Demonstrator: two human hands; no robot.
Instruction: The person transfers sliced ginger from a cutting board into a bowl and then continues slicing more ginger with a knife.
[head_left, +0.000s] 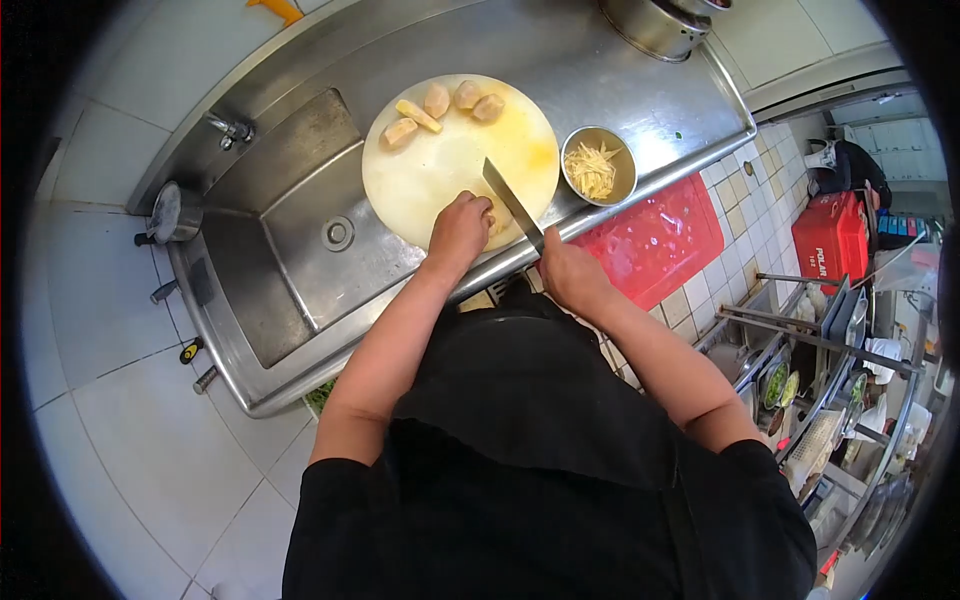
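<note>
A round white cutting board [415,178] lies over the sink's edge and the steel counter. Near its far rim are several peeled, pale yellow root pieces [437,99] that look like ginger. My right hand [572,272] is closed around the handle of a kitchen knife [513,205], its blade slanting across the board beside my left hand. With fingers curled, my left hand [462,232] presses down at the board's near edge on a pale piece of root, mostly hidden under the fingers. Right of the board stands a steel bowl [628,172] holding thin pale strips [590,170].
A steel sink basin [290,260] with a tap [230,130] is on the left. A pot [655,28] stands at the far right of the counter. Below the counter's front edge lies a red mat [655,245]. A red cooler box [830,240] and metal shelving [820,345] are to the right.
</note>
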